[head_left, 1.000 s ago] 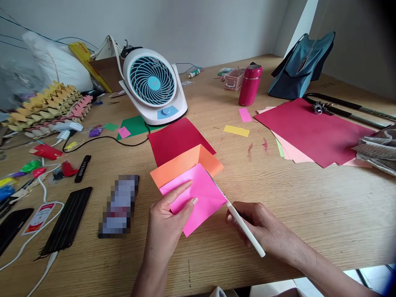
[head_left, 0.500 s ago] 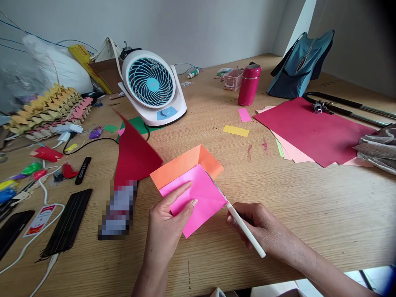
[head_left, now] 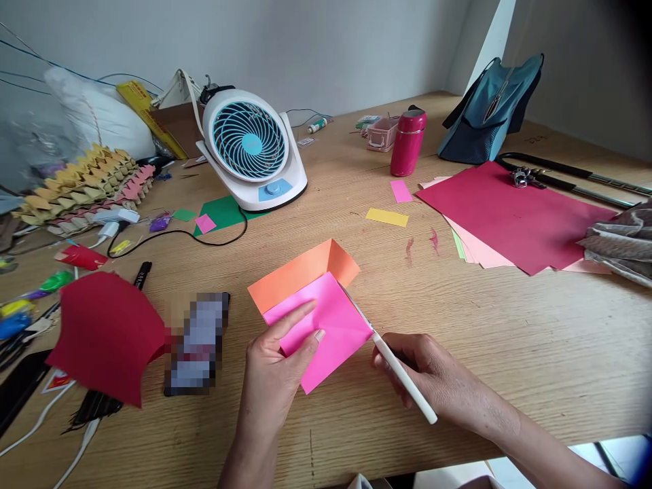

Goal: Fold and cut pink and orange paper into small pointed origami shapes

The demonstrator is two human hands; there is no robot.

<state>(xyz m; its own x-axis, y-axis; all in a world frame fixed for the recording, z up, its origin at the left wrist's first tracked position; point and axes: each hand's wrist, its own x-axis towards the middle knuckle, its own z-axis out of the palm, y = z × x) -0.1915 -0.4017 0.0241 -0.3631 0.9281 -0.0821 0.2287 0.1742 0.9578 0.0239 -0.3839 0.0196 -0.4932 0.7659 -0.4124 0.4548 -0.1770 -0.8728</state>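
My left hand grips a pink paper square, thumb and fingers on its upper face. Behind the pink square lies an orange paper, showing along its top edges. My right hand is closed around scissors with white handles. Their blades run along the pink square's right edge, beside the orange paper. A dark red sheet is at the left, over a black case and part of a marker, slightly blurred.
A white fan stands at the back on the wooden table. A pink bottle, blue bag and red paper stack are at the right. A phone lies left of my hands.
The dark red sheet has moved left and down, away from the fan's front, uncovering the green paper. The orange paper's right part shows a little less. My hands have hardly moved.
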